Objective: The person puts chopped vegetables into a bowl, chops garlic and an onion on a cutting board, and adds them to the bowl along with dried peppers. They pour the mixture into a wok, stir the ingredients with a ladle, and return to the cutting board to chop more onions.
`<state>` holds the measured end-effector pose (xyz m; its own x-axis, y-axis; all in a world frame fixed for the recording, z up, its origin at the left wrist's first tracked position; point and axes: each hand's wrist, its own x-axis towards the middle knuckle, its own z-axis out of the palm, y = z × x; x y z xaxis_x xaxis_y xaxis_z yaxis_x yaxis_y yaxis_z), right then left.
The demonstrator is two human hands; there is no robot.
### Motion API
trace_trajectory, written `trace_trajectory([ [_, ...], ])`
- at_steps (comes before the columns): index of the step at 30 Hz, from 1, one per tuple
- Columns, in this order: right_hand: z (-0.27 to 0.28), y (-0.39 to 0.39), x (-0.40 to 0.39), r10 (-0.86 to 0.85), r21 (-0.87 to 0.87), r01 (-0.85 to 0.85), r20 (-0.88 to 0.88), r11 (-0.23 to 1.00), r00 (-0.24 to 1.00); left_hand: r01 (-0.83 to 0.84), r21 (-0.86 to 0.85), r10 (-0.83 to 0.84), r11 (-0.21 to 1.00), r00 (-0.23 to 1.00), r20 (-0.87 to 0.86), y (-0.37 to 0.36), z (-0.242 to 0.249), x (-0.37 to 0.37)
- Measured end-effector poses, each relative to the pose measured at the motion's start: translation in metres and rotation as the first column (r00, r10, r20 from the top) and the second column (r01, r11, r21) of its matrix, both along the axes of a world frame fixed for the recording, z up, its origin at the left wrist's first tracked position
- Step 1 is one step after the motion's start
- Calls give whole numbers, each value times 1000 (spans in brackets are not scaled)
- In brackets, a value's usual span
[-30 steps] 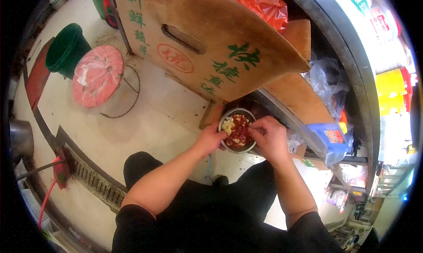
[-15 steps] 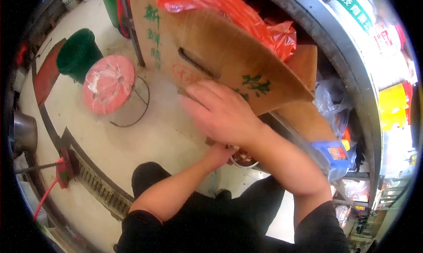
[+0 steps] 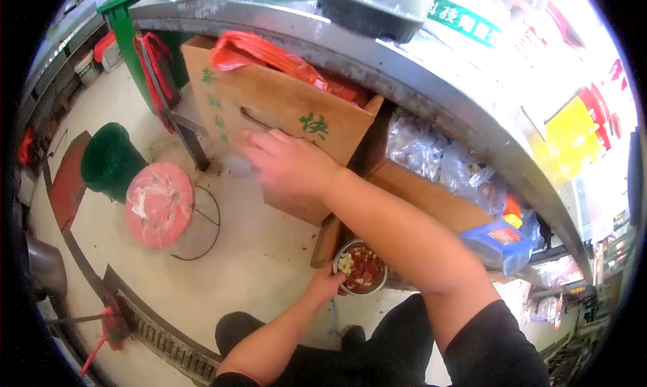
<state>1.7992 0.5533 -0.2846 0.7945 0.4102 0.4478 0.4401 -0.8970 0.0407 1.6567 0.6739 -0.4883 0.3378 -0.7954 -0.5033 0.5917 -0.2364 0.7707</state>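
Note:
My left hand (image 3: 325, 283) grips a round metal bowl (image 3: 368, 293) by its near left edge, with the thumb over the rim. Inside lies a chopped red mix (image 3: 364, 265) with pale pieces. My right hand (image 3: 286, 161) is held out in front of a cardboard box (image 3: 283, 102) printed with green characters, overlapping its lower face. Motion smears the right fingers, and I cannot tell whether anything is between them. Red plastic (image 3: 290, 60) sticks out of the box top.
Above the box runs a metal counter (image 3: 344, 40) loaded with containers. Under it, another carton (image 3: 431, 195) holds clear plastic bags (image 3: 431, 147). On the floor at left stand a green bucket (image 3: 111, 159) and a stool with a pink plastic-covered seat (image 3: 160, 203). A drain grate (image 3: 168, 340) lies nearer me.
The view has tilted up, showing more of the counter and the bowl's contents. My right hand has moved left across the box; the left hand still holds the bowl.

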Motion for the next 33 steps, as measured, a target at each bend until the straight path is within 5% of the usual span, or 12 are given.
trace_trajectory([
  [4, -2, -31, 3, -192, -118, 168, -244, 979, 950, -100, 47, 105, 994, 988, -114, 35, 27, -23],
  [8, 17, -1, -80, -324, 182, 564, -662, 805, 676, -204, 124, 217, 971, 972, -94, 86, 36, -60],
  [9, 15, 2, -126, -196, 336, 417, -530, 844, 825, -220, 204, 231, 954, 972, -31, 100, 49, -71],
  [12, 60, 12, -272, -227, 143, 398, -629, 906, 743, -127, 332, 65, 935, 979, 193, 135, 142, -93],
  [15, 110, 38, -432, -329, 146, 837, -873, 527, 360, -218, 358, 179, 908, 974, 139, 162, 219, -125],
  [19, 181, 60, -610, -187, -62, 907, -982, 416, 19, -89, 494, 15, 865, 988, 152, 172, 332, -167],
  [23, 190, 64, -782, -238, -76, 972, -971, 221, -22, 110, 527, -117, 843, 993, -20, 129, 426, -219],
  [25, 90, 66, -900, -442, -17, 988, -895, 152, 52, 212, 570, -360, 794, 919, 159, 102, 420, -246],
  [26, 97, 68, -928, -442, 5, 992, -895, 125, 61, 277, 627, -548, 728, 785, 290, 84, 411, -264],
  [28, 122, 61, -993, -309, 43, 822, -937, -568, -165, 310, 568, -497, 762, 843, 206, 28, 392, -316],
  [31, 138, 72, -1088, -196, -36, 732, -953, -681, -229, 432, 386, -516, 815, 844, 144, -49, 404, -416],
  [33, 168, 84, -1143, -186, -24, 688, -955, -725, -230, 421, 287, -456, 861, 887, 67, -112, 470, -517],
])
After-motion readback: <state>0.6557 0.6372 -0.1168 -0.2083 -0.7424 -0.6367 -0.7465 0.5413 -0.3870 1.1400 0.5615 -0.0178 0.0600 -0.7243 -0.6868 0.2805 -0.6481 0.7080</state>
